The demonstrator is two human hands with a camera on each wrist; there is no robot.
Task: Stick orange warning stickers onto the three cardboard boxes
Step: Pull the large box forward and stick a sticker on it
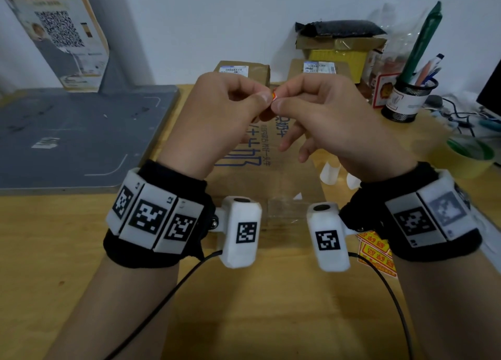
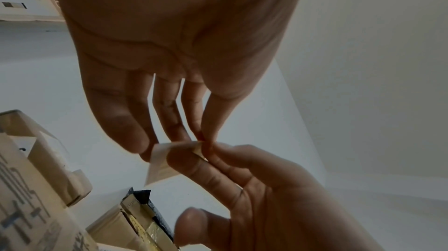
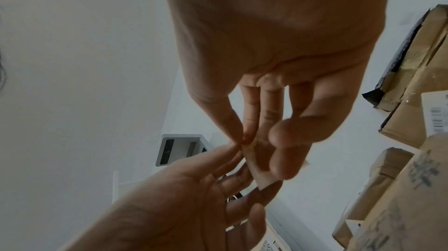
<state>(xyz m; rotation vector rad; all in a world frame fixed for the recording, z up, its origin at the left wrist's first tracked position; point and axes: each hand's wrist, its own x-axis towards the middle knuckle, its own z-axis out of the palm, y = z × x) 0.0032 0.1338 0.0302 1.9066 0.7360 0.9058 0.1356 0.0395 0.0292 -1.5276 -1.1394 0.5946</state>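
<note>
Both hands are raised over a large flat cardboard box [image 1: 260, 180] with blue print. Between them is a small orange warning sticker [image 1: 273, 97]. My left hand [image 1: 263, 100] pinches it with thumb and forefinger, and my right hand [image 1: 280, 102] pinches the same corner from the other side. The left wrist view shows the sticker's pale back [image 2: 164, 161] hanging below the pinch. In the right wrist view the sticker [image 3: 257, 172] lies partly behind my right fingers. Two smaller cardboard boxes [image 1: 244, 71] [image 1: 317, 68] stand behind the large one. Loose orange stickers [image 1: 376, 251] lie under my right wrist.
A grey mat [image 1: 67, 137] covers the table's left side, with a poster [image 1: 54, 34] behind it. At the back right are stacked boxes under a black bag [image 1: 339, 29], a mesh pen holder [image 1: 409, 99] and a tape roll [image 1: 471, 156]. White paper scraps [image 1: 330, 172] lie beside the large box.
</note>
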